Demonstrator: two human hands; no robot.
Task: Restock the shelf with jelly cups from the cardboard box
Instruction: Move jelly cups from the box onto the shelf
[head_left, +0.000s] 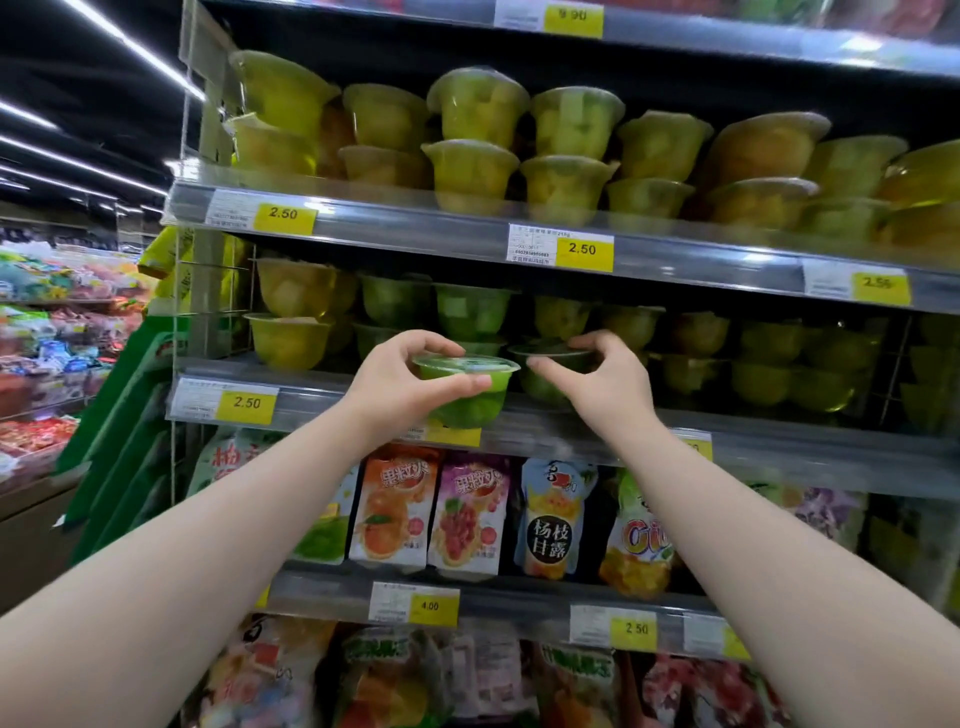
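The left hand (405, 379) pinches a green jelly cup (467, 400) by its rim, thumb at the near side and fingers curled over the lid. It holds the cup upright in front of the clear front rail of the middle shelf (322, 387), not yet over it. Just to its right, the right hand (608, 379) grips a second green cup (545, 384) the same way, already past the rail, though I cannot tell if it rests on the shelf. The left cup's spot looks to be straight ahead, beside that one and below the stacked cups (467, 312), so it likely must clear the rail first.
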